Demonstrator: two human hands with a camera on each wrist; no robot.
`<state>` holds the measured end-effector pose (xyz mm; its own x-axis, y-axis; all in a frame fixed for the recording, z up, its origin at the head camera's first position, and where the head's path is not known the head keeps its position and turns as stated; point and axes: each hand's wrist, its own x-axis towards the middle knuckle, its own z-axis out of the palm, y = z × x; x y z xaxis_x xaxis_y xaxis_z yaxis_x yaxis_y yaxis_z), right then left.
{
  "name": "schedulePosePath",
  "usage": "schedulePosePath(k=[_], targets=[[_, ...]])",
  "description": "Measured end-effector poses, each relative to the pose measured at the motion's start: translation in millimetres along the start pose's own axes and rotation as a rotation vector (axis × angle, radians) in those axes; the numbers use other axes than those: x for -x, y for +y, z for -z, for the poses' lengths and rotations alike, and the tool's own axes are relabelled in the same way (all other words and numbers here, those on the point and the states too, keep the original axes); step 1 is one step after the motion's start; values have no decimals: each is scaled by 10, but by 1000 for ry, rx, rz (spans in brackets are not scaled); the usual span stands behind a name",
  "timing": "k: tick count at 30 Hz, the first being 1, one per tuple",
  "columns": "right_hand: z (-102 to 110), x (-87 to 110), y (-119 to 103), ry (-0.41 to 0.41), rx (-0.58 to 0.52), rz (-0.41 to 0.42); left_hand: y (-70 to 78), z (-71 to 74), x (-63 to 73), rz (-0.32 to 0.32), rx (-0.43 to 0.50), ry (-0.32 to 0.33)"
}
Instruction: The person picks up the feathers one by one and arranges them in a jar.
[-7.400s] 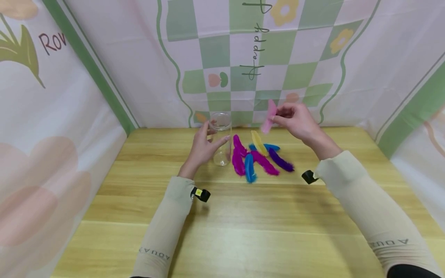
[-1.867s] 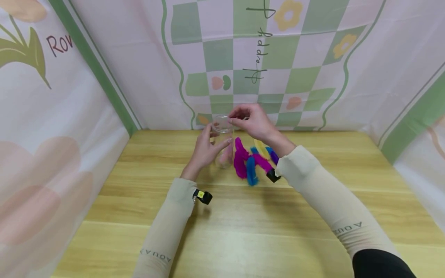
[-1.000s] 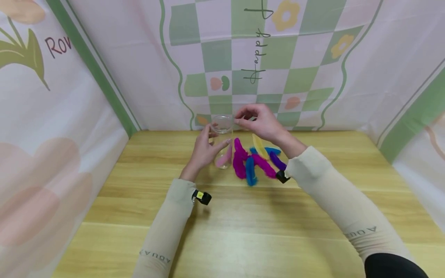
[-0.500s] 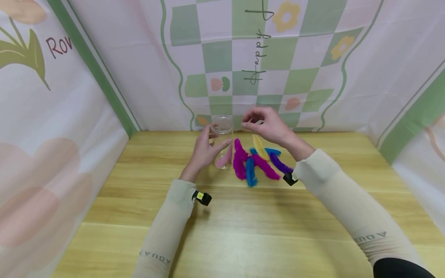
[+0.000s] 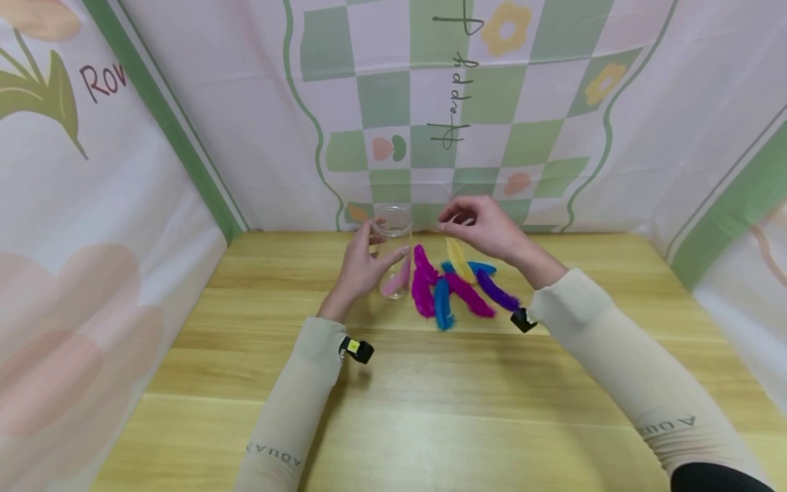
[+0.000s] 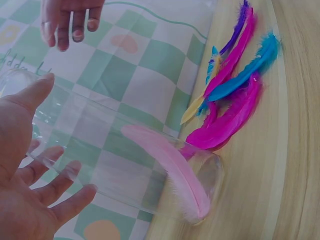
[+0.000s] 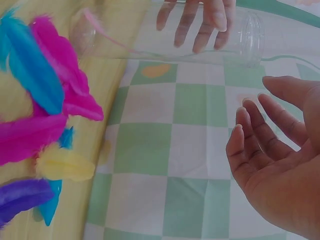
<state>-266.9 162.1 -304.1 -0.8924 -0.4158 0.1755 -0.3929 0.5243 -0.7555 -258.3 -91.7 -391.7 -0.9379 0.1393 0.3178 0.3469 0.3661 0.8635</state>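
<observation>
A clear jar stands upright on the table without a lid, and my left hand grips its side, thumb across from the fingers. Inside, a pale pink feather leans from the jar's bottom up along its wall. My right hand hovers to the right of the jar, fingers loosely bent and holding nothing, as the right wrist view shows. Below it lies a loose pile: magenta feathers, blue feathers, a yellow feather and a purple feather.
The pile sits just right of the jar on the wooden table. A printed cloth with green checks hangs behind the table's back edge, and more cloth walls the left side.
Earlier my right hand held the pink feather beside the jar; now that feather is inside. The right hand has since drawn back rightward and slightly down, over the pile. My left hand keeps its grip.
</observation>
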Motion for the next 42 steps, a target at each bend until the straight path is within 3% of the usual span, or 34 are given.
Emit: schedulePosePath(k=[42], targets=[[111,271,554,-15,113,-88,-12,12,6,7,-7,-9]])
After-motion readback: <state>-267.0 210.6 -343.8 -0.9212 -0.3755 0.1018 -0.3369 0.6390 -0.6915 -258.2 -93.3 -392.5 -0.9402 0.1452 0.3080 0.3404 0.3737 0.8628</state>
